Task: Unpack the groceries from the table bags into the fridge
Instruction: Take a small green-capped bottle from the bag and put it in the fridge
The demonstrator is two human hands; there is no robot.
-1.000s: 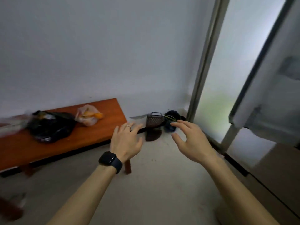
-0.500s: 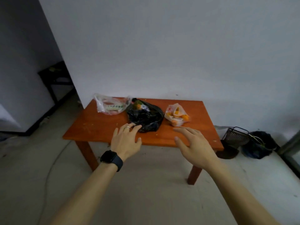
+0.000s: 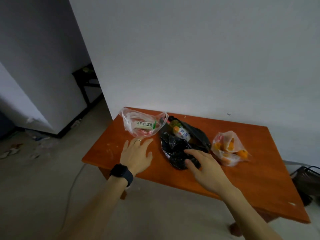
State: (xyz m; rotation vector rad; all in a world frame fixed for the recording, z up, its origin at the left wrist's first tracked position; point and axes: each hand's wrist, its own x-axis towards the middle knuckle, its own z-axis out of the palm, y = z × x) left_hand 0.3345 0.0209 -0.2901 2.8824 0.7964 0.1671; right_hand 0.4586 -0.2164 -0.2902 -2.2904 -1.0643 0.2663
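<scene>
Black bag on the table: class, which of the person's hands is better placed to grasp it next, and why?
Probably the right. The right hand is open at the near end of the black bag, while the left hand is open off to its side, nearer the clear bag.

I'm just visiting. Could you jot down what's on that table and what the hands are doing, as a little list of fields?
table: orange-brown wood, three bags on it
clear bag: far left, holds a white packet
black bag: middle, open, bottle showing
fruit bag: right, holds orange fruit
left hand: open, empty, near the clear bag
right hand: open, empty, over the black bag
fridge: not in view
</scene>
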